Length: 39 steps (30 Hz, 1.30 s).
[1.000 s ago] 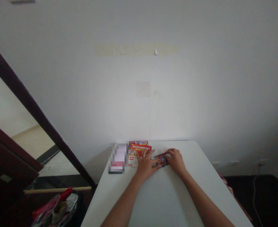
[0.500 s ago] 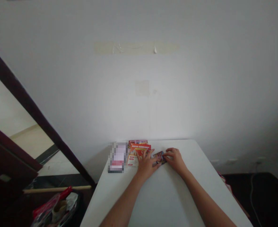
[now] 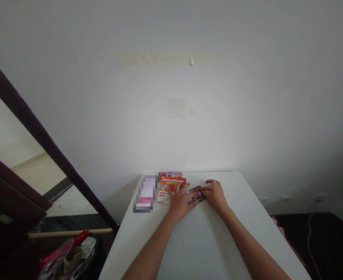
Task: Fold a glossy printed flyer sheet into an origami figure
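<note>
A small dark, colourful printed card lies on the white table between my two hands. My left hand rests with its fingers spread. Some of them lie over the red and white printed leaflets, and its thumb side presses on the left part of the card. At the card's right edge are the bent fingertips of my right hand, pinching that edge; the exact contact is too small to see clearly. The lower leaflet is partly hidden under my left hand.
A phone-like device, blurred into blocks, lies at the table's back left. The white table stands against a wall with old tape. On the floor at left is a bag of items; a cable hangs at right.
My right hand's fingers have shifted slightly, the upper ones lifting a little. My left hand, the leaflets and the card stay nearly in place.
</note>
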### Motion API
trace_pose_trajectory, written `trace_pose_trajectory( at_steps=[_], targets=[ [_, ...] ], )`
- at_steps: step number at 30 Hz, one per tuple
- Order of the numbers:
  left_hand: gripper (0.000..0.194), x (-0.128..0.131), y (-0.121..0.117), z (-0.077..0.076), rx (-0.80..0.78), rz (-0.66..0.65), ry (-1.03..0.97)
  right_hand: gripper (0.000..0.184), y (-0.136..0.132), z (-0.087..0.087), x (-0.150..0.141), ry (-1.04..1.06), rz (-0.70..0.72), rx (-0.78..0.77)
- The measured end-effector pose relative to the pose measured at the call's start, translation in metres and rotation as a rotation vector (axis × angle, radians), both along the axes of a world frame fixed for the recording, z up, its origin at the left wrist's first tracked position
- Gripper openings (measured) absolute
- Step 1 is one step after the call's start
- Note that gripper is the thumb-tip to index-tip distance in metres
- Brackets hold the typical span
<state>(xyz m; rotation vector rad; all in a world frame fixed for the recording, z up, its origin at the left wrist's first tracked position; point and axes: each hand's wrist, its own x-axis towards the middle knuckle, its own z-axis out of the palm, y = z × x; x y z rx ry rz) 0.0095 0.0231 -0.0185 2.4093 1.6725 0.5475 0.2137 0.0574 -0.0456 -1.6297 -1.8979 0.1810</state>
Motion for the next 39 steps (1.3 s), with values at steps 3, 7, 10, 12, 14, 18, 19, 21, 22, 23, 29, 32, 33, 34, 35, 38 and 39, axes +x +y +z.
trace_pose_trajectory(
  at_steps=[3, 7, 10, 12, 14, 18, 19, 21, 22, 23, 29, 32, 33, 34, 35, 38, 39],
  targets=[
    [0.027, -0.001, 0.0, -0.001, -0.006, -0.011, 0.0, 0.018, 0.001, 0.001, 0.0, -0.004, -0.003, -0.003],
    [0.026, -0.001, 0.001, -0.003, 0.004, -0.004, 0.001, 0.018, 0.003, 0.002, -0.001, -0.012, -0.019, -0.001],
    [0.026, -0.001, 0.002, -0.003, 0.004, -0.012, 0.007, 0.019, 0.003, 0.003, -0.003, -0.028, -0.027, 0.002],
    [0.027, -0.002, 0.002, -0.003, 0.001, -0.021, 0.01, 0.019, 0.002, 0.005, -0.004, -0.04, -0.038, 0.009],
    [0.027, -0.002, 0.003, -0.003, 0.002, -0.024, 0.014, 0.02, 0.001, 0.006, -0.005, -0.05, -0.049, 0.015],
    [0.027, -0.002, 0.003, -0.003, 0.004, -0.017, 0.017, 0.021, 0.001, 0.007, -0.007, -0.058, -0.089, 0.016],
    [0.027, -0.001, 0.003, -0.003, 0.005, -0.016, 0.015, 0.021, 0.001, 0.007, -0.007, -0.058, -0.105, 0.014],
    [0.027, -0.001, 0.003, -0.004, 0.008, -0.017, 0.013, 0.022, 0.002, 0.006, -0.008, -0.057, -0.126, 0.007],
    [0.027, -0.001, 0.003, -0.004, 0.01, -0.017, 0.015, 0.022, 0.002, 0.006, -0.008, -0.056, -0.126, 0.005],
    [0.027, -0.001, 0.003, -0.004, 0.012, -0.017, 0.017, 0.022, 0.003, 0.005, -0.007, -0.053, -0.121, 0.006],
    [0.028, -0.001, 0.002, -0.004, 0.014, 0.007, 0.02, 0.023, 0.003, 0.002, 0.001, 0.025, -0.063, 0.069],
    [0.027, 0.0, 0.002, -0.003, 0.008, 0.004, 0.014, 0.021, 0.002, 0.004, 0.003, 0.03, 0.007, 0.062],
    [0.027, 0.0, 0.002, -0.003, 0.008, 0.006, 0.015, 0.021, 0.002, 0.005, 0.003, 0.018, 0.02, 0.048],
    [0.026, 0.0, 0.001, -0.002, 0.007, 0.01, 0.017, 0.02, 0.002, 0.006, 0.001, 0.004, 0.02, 0.034],
    [0.026, 0.0, 0.001, -0.002, 0.006, 0.011, 0.018, 0.02, 0.001, 0.007, 0.0, -0.008, 0.009, 0.022],
    [0.027, 0.0, 0.002, -0.001, -0.007, 0.007, 0.021, 0.019, 0.001, 0.008, -0.005, -0.029, -0.049, 0.014],
    [0.027, 0.0, 0.002, -0.001, -0.009, 0.004, 0.022, 0.019, 0.001, 0.008, -0.007, -0.032, -0.062, 0.017]
  ],
)
